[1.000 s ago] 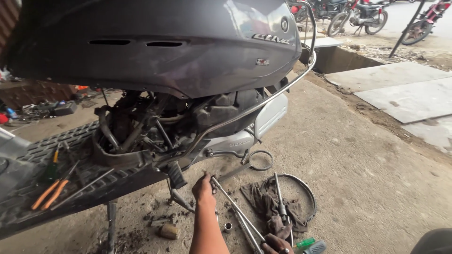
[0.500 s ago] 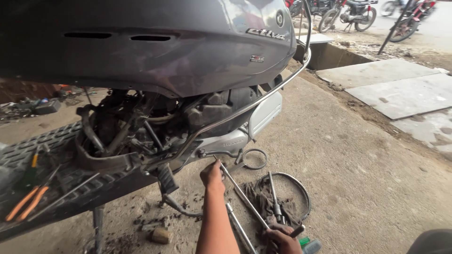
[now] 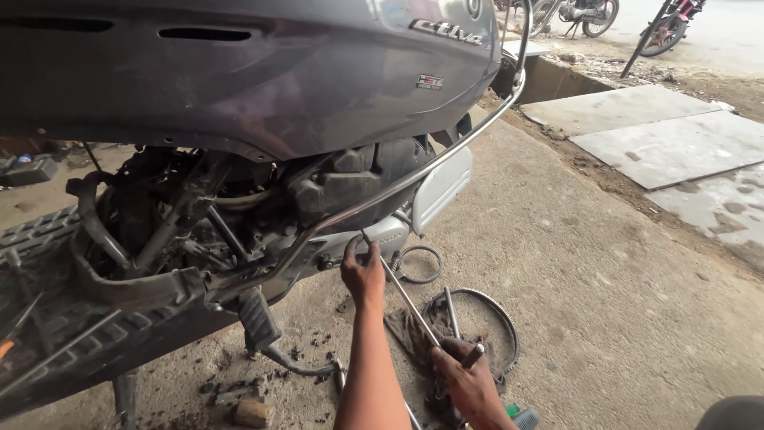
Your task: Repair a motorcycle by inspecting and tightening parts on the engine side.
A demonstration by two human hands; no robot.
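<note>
A grey scooter stands with its lower side panel off, showing the dark engine and a silver guard rail. A long silver T-handle wrench runs from the engine's lower side back toward me. My left hand grips the wrench shaft near its tip, right at the engine. My right hand is closed around the wrench's handle end, low over the ground.
A dirty rag, loose rods and a round ring lie on the concrete under my hands. Debris sits by the footrest. Concrete slabs cover a drain at right. Parked motorcycles stand far back.
My left hand rose from the ground to the engine with the wrench tip. My right hand came into view on the handle. The view moved closer to the scooter.
</note>
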